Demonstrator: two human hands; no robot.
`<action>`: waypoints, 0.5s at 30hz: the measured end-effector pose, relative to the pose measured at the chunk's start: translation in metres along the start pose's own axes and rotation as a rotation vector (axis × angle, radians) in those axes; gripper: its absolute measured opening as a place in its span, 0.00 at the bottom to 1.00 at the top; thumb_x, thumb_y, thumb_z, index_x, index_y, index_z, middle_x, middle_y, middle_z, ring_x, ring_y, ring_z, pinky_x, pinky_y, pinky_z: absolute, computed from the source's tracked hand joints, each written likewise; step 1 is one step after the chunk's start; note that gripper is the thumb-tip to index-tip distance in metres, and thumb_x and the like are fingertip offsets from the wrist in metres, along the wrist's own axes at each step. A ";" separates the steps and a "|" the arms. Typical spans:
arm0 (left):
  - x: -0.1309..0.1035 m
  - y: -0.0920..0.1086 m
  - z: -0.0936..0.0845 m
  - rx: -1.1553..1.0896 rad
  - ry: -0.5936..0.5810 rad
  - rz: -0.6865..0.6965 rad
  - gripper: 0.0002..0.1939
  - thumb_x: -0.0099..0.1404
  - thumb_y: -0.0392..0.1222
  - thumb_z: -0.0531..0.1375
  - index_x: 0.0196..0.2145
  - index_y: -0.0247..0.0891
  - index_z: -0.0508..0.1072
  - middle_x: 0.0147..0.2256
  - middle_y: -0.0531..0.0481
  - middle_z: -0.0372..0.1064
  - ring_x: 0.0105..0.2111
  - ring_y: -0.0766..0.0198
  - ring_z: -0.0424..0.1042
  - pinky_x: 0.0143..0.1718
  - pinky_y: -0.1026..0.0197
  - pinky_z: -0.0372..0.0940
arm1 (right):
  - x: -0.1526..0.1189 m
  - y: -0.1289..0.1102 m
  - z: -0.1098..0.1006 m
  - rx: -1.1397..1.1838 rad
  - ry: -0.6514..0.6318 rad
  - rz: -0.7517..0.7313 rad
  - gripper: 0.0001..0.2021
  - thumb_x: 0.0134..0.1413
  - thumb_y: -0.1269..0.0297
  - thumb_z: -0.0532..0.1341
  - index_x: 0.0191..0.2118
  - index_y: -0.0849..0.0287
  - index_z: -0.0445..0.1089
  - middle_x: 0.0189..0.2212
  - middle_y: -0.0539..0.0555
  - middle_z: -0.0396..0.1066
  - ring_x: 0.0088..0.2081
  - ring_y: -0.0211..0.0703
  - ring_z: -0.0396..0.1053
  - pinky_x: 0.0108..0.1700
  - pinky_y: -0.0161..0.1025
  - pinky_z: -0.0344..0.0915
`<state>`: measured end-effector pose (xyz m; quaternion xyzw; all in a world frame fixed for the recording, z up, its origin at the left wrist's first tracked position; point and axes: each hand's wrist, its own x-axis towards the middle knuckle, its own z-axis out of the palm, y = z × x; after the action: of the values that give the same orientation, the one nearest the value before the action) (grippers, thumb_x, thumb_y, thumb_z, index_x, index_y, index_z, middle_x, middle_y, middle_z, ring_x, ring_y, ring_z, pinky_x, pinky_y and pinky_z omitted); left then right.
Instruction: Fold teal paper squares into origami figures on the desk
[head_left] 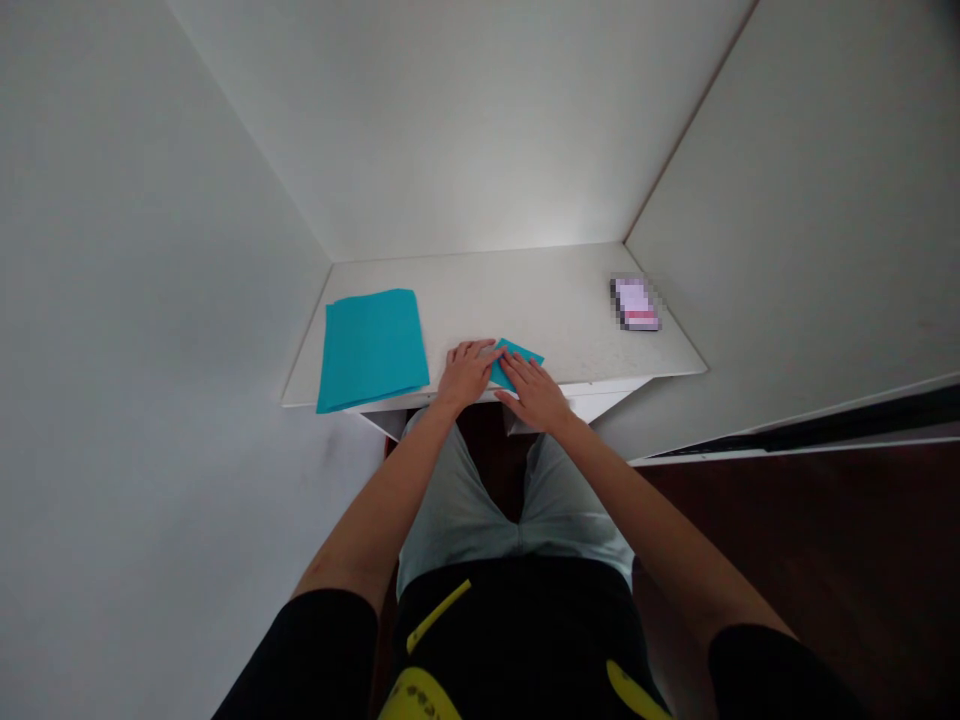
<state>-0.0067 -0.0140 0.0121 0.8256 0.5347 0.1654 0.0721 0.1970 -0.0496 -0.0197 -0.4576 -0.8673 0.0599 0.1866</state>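
A small folded piece of turquoise paper point(529, 352) lies at the front edge of the white tabletop, partly covered by my fingers. My left hand point(466, 372) rests on the table at the paper's left side, its fingers spread and the tips reaching onto it. From the right, my right hand point(538, 396) lies flat over the paper with its fingers stretched out, pressing on it. The fingertips of both hands come close together over the sheet. The lower part of the paper shows only between the hands.
Larger turquoise sheets point(373, 348) lie at the table's left, overhanging its front edge a little. A phone-like object point(636, 304), blurred out, sits at the right. Walls enclose the white table point(517, 290) at the back and both sides.
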 end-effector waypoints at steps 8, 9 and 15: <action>-0.002 0.004 0.002 0.039 -0.027 0.037 0.28 0.80 0.46 0.49 0.73 0.58 0.67 0.74 0.52 0.62 0.70 0.45 0.61 0.70 0.38 0.55 | -0.006 0.027 -0.011 0.029 -0.024 0.011 0.37 0.78 0.43 0.48 0.79 0.65 0.54 0.77 0.69 0.56 0.78 0.59 0.53 0.78 0.63 0.53; -0.002 0.004 0.002 0.037 -0.027 0.038 0.28 0.80 0.46 0.49 0.73 0.57 0.67 0.74 0.52 0.62 0.71 0.45 0.61 0.70 0.38 0.55 | -0.010 0.033 -0.014 0.016 -0.021 0.030 0.37 0.78 0.43 0.48 0.78 0.65 0.55 0.77 0.69 0.56 0.78 0.60 0.54 0.77 0.64 0.53; 0.002 -0.005 0.009 -0.022 -0.009 0.036 0.26 0.80 0.45 0.52 0.71 0.58 0.70 0.73 0.51 0.64 0.70 0.45 0.62 0.69 0.37 0.58 | -0.030 0.057 -0.032 -0.084 -0.033 0.112 0.36 0.78 0.44 0.49 0.79 0.62 0.53 0.77 0.67 0.54 0.78 0.62 0.54 0.77 0.68 0.50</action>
<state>-0.0068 -0.0101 0.0023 0.8349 0.5177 0.1689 0.0803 0.2689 -0.0434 -0.0137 -0.5120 -0.8450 0.0412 0.1490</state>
